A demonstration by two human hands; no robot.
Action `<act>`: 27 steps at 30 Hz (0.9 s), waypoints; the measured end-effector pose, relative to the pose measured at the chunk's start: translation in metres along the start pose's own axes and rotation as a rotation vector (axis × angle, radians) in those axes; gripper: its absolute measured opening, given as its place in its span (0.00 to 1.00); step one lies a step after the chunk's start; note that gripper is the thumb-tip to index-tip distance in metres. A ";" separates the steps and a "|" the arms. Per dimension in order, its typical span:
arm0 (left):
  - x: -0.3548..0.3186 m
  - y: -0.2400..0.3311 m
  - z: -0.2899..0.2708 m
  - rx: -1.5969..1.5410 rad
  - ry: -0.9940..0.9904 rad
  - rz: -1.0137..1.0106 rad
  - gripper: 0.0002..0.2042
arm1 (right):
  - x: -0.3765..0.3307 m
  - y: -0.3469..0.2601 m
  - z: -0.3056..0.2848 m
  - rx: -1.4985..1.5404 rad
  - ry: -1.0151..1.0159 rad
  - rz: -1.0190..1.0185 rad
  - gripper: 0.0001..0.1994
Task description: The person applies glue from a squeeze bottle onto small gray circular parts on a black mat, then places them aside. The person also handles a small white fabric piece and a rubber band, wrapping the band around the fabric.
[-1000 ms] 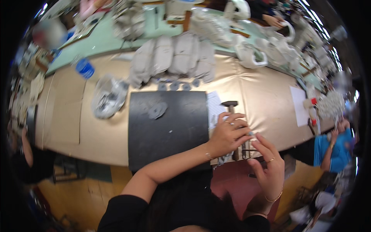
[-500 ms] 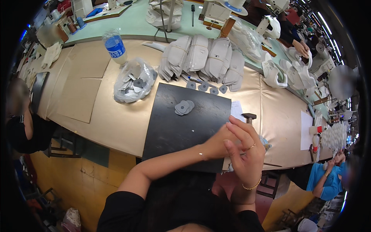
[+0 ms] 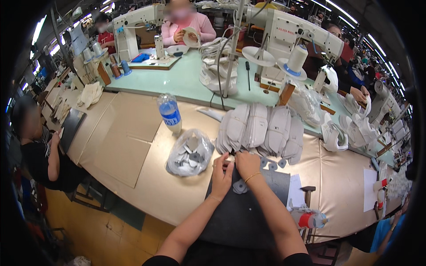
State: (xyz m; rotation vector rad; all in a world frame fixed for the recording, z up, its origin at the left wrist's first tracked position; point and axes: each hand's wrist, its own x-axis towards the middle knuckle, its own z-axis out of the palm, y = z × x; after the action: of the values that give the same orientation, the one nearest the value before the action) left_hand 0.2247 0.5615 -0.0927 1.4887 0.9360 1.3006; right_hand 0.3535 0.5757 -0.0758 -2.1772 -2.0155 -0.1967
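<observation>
My left hand [image 3: 222, 176] and my right hand [image 3: 247, 165] are close together at the far edge of a black mat [image 3: 226, 217]. Both have curled fingers, the tips meeting around a small dark item I cannot make out. Just beyond them lie banded bundles of light-grey shoe pieces [image 3: 253, 126]. Small grey rounded pieces with dark centres [image 3: 272, 166] sit right of my right hand. More such pieces, a small stack [image 3: 240, 187], rest on the mat between my wrists. The blue pen seen earlier in front of the bundles is hidden now.
Left of my hands stand an open plastic bag of grey scraps [image 3: 191, 156] and a blue-labelled bottle [image 3: 170, 116]. A hammer [image 3: 308, 189], white paper [image 3: 294, 195] and a red-and-white container [image 3: 306, 220] lie right of the mat. Sewing machines [image 3: 295, 33] and co-workers are beyond.
My hands were crossed over the mat's right side; they have moved forward and left to the front of the bundles. The view has tilted up, showing more of the far workers.
</observation>
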 end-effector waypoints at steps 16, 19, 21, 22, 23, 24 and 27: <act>0.008 -0.012 -0.002 -0.259 -0.024 -0.205 0.22 | 0.034 -0.010 -0.002 -0.121 -0.219 -0.196 0.06; 0.009 -0.010 -0.002 -0.314 -0.024 -0.227 0.22 | 0.035 -0.009 -0.003 -0.134 -0.160 -0.287 0.06; 0.009 -0.010 -0.003 -0.341 -0.025 -0.241 0.22 | 0.035 -0.010 -0.008 -0.155 -0.127 -0.299 0.06; 0.009 -0.010 -0.003 -0.348 -0.022 -0.245 0.22 | 0.036 -0.011 -0.012 -0.167 -0.109 -0.307 0.06; 0.009 -0.010 -0.004 -0.355 -0.020 -0.250 0.22 | 0.036 -0.011 -0.016 -0.165 -0.097 -0.310 0.05; 0.008 -0.010 -0.004 -0.347 -0.022 -0.247 0.22 | 0.037 -0.011 -0.020 -0.162 -0.085 -0.312 0.05; 0.008 -0.013 -0.005 -0.319 -0.020 -0.235 0.23 | 0.034 -0.010 -0.033 -0.146 -0.035 -0.290 0.04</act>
State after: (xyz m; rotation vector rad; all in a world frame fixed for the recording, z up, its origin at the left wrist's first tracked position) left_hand 0.2216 0.5736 -0.1027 1.1097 0.8196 1.1965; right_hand 0.3467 0.6029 -0.0363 -1.9679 -2.4009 -0.3546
